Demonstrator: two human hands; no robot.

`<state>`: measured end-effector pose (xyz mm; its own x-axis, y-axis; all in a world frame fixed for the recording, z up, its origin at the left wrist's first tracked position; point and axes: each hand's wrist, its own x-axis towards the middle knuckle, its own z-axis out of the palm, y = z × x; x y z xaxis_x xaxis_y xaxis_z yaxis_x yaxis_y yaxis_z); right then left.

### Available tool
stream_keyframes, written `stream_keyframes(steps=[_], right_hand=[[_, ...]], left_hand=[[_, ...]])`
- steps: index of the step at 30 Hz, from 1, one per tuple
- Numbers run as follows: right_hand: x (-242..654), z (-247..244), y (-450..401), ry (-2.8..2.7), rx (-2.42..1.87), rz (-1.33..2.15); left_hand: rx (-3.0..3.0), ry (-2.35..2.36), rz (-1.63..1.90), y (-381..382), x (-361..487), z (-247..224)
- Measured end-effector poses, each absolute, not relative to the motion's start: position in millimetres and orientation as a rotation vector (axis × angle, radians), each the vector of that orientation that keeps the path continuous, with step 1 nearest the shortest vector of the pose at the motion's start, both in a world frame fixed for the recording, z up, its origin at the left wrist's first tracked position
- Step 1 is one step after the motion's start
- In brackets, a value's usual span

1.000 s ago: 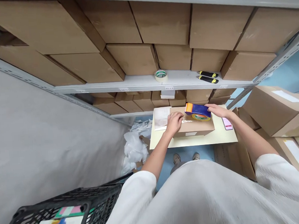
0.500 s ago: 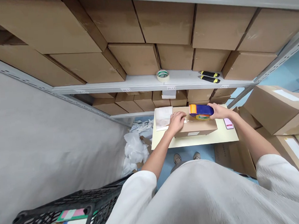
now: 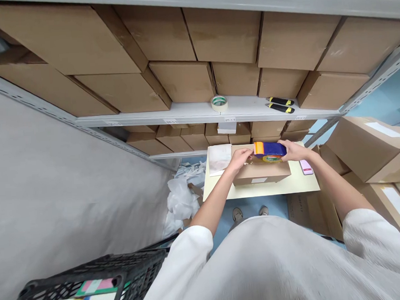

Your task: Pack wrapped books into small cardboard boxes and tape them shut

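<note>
The carton (image 3: 256, 175) lies on the pale table (image 3: 274, 189), its long side going from left to right. Over its top, the right hand (image 3: 292, 151) is closed around the right end of the blue tape dispenser (image 3: 271, 150), whose long axis runs nearly along the carton. The left hand (image 3: 239, 160) is nearer to the orange end, fingers just beside it; perhaps they pinch tape, but I cannot tell. Farther, on the shelf (image 3: 197, 110), one tape roll (image 3: 220, 108) rests.

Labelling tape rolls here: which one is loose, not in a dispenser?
The cream roll lying flat on the shelf, left of the two knives. The other roll sits in the blue dispenser in the right hand.
</note>
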<state>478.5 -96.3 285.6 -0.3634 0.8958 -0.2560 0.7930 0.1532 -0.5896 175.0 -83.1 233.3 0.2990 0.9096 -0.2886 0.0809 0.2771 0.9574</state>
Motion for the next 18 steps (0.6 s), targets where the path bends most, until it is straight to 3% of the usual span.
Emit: stream_keyframes(steps=[18], right_hand=[[442,311,-92,-2.583,-1.749,0.754]], left_hand=[[1.376,1.218,0.753,-83,147,216]])
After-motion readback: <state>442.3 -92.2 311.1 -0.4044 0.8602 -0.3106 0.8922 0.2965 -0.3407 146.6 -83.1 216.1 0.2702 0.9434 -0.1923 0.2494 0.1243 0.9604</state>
